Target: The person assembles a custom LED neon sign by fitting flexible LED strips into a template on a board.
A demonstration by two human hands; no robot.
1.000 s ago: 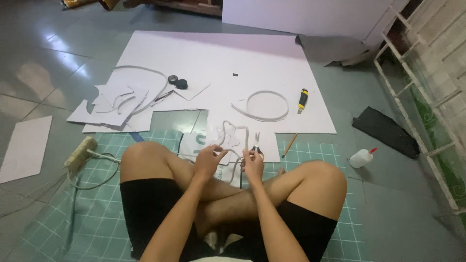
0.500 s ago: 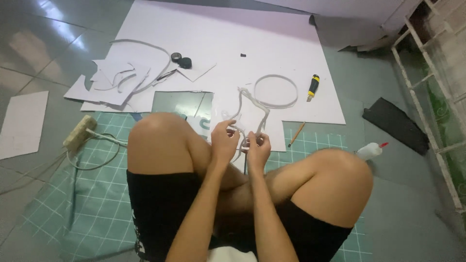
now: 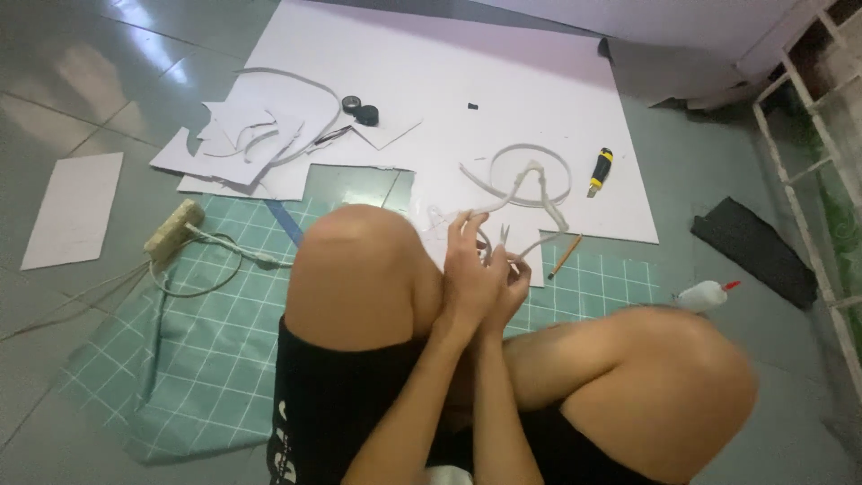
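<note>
Two hands raised close together above the crossed legs, right over the near edge of the white board [image 3: 503,81]. Left hand [image 3: 465,269] up, fingers curled round a thin white strip [image 3: 530,193] that loops upward and outward from the grip. Right hand [image 3: 510,287] tucked just beside it, fingers closed on the same strip lower down, with what looks like small scissors [image 3: 503,236] poking up between the hands; too blurred to tell which hand carries them. Strip hanging in the air, clear of the board, its loop crossing in front of a white ring [image 3: 532,154] lying flat near the board's right edge. Yellow-and-black knife [image 3: 599,171] resting close to that right edge, just beside the ring. Pencil [image 3: 565,257] lying off the board's near right corner, on the green mat [image 3: 206,332]. Heap of white offcuts [image 3: 247,144] at the board's left edge, black tape rolls [image 3: 360,110] near them. Glue bottle [image 3: 703,294] on the floor beyond the mat's right edge. Power strip [image 3: 174,232] at the mat's far left corner, cable trailing across the mat.
</note>
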